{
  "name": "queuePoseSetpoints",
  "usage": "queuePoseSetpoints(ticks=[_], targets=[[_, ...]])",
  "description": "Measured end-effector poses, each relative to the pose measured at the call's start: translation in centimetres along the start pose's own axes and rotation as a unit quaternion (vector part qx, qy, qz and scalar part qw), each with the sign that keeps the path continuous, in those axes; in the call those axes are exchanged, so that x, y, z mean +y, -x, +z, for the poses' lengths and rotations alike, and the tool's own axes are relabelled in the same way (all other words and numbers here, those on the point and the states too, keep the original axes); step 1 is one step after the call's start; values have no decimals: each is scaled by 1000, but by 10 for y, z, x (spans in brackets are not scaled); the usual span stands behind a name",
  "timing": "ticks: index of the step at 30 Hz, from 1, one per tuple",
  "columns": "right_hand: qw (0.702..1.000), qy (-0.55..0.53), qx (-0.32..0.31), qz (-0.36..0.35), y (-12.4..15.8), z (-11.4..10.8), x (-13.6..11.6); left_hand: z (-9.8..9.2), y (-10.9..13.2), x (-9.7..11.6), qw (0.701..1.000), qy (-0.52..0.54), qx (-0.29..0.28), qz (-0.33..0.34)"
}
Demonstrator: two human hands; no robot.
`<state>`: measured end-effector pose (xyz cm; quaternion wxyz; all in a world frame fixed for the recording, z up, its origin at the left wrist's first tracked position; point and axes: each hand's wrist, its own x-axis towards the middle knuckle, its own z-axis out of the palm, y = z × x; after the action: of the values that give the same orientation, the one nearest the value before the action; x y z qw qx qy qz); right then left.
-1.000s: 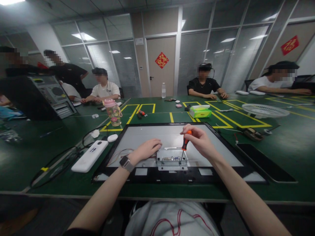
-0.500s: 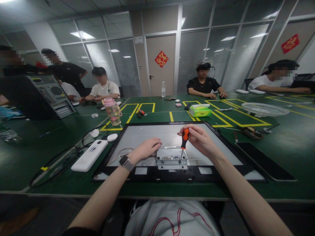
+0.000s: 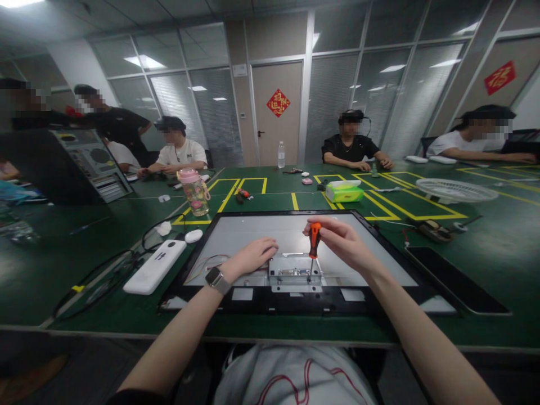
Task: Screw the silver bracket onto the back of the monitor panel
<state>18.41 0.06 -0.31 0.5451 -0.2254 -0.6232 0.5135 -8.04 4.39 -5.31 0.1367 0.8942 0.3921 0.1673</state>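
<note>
A flat panel with a black frame [image 3: 253, 304] lies on the green table before me. At its near middle sits a metal box with ports [image 3: 291, 264]. My right hand [image 3: 340, 236] pinches the handle of an orange and black screwdriver [image 3: 314, 241], held upright with its tip at the right part of the box's port side. My left hand [image 3: 253, 254], with a watch on the wrist, lies palm down at the box's left edge, fingers stretched out. Thin wires run beside that hand.
Left of the panel are a white power bank [image 3: 155, 266], a white case [image 3: 193, 235], black cables and a pink-lidded bottle [image 3: 194, 194]. A black phone [image 3: 458, 278] lies right. Beyond are a green tissue pack [image 3: 344, 192], a white fan grille [image 3: 455, 189], a computer case [image 3: 101, 163] and several people.
The screwdriver's handle has tilted slightly left and stands more upright, with the fingers of my right hand shifted around it. My left hand stays in place.
</note>
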Motion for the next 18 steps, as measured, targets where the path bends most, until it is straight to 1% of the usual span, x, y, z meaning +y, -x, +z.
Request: queuePoseSetpoints(ticks=[2, 4, 7, 9, 11, 13, 18], targets=[[998, 41, 28, -38, 0, 1, 0, 0, 0, 0, 1000, 0, -1, 0], [996, 52, 26, -62, 0, 1, 0, -1, 0, 1, 1000, 0, -1, 2], [999, 15, -6, -39, 1, 2, 0, -2, 1, 3, 1000, -1, -2, 3], [999, 8, 8, -35, 1, 2, 0, -2, 1, 4, 1000, -3, -4, 3], [998, 17, 35, -47, 1, 2, 2, -2, 1, 4, 1000, -3, -4, 3], [998, 9, 44, -51, 0, 1, 3, -2, 0, 3, 1000, -1, -4, 2], [999, -48, -11, -3, 1, 2, 2, -1, 0, 2, 1000, 5, -5, 3]])
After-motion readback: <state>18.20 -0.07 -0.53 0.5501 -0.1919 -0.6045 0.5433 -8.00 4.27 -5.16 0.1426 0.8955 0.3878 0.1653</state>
